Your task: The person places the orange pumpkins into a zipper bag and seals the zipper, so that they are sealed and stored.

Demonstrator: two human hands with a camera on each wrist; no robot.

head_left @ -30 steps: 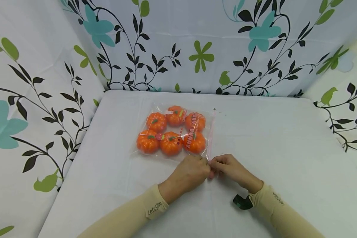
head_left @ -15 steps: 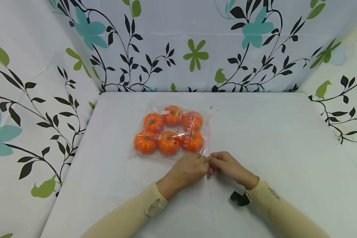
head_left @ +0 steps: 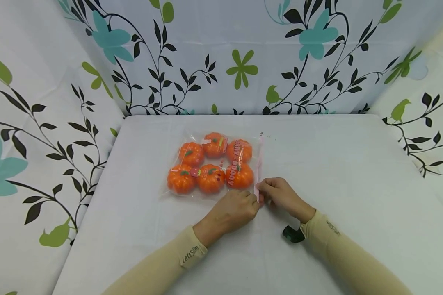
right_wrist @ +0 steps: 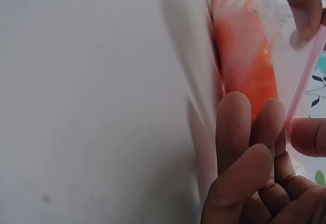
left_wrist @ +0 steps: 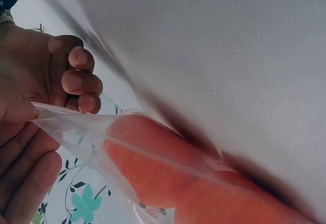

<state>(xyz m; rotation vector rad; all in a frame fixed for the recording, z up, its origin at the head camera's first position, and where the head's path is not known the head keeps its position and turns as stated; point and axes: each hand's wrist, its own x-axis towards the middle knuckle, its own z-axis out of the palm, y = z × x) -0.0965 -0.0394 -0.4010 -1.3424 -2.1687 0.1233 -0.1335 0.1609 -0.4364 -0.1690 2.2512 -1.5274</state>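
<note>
A clear zip bag (head_left: 221, 161) with a pink strip (head_left: 259, 164) along its right edge lies flat on the table. Inside it are several orange toy pumpkins (head_left: 211, 179) with green stems. My left hand (head_left: 230, 211) pinches the bag's near right corner. Just to its right, my right hand (head_left: 283, 199) pinches the pink strip between thumb and forefinger, slightly farther from me. In the right wrist view the pink strip (right_wrist: 305, 76) runs between the fingertips of both hands. The left wrist view shows clear film (left_wrist: 76, 127) stretched from the pinching fingers to the pumpkins.
The white tabletop (head_left: 336, 172) reaches back to a patterned curtain (head_left: 203, 53) with leaves and flowers, which also hangs at both sides. A dark wrist-worn device (head_left: 293, 234) sits beside the right sleeve cuff (head_left: 313, 229).
My right hand has shifted away from me along the pink strip, baring a short stretch of it beside the left hand. The left hand stays at the corner. The head view has tilted slightly.
</note>
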